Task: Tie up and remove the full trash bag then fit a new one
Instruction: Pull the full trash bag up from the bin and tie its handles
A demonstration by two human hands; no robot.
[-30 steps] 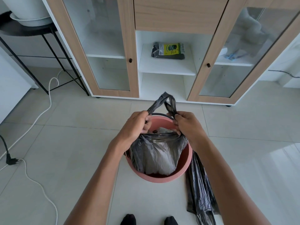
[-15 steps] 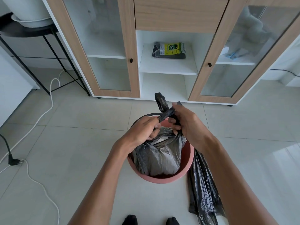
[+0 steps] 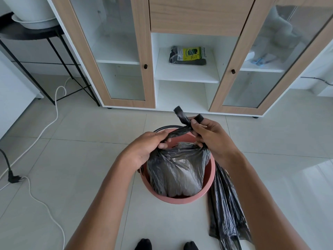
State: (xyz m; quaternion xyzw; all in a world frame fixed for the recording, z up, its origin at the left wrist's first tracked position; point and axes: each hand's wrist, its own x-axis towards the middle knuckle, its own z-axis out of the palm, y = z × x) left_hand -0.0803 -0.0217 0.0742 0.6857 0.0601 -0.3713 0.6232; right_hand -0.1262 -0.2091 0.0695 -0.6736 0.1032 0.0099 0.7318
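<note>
Knotting the handles (image 3: 181, 118) of the full black bag (image 3: 176, 170), which sits in the pink bin (image 3: 180, 200) at centre frame.
Also present: cabinet (image 3: 142, 51), upper frame; loose black bag (image 3: 225, 204) on the floor, lower right, just beside the bin; pack of bags (image 3: 188, 55) on the middle shelf. The left hand (image 3: 144, 150) pinches one twisted handle, the right hand (image 3: 210, 138) grips the other. Advice: pull both ends apart evenly and cinch the knot low.

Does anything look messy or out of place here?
Yes. A crumpled bag lies on the floor right of the pink bin, likely the spare. At the left a white cable snakes across the floor, and a black plug lies unplugged beside it: a trip risk.
</note>
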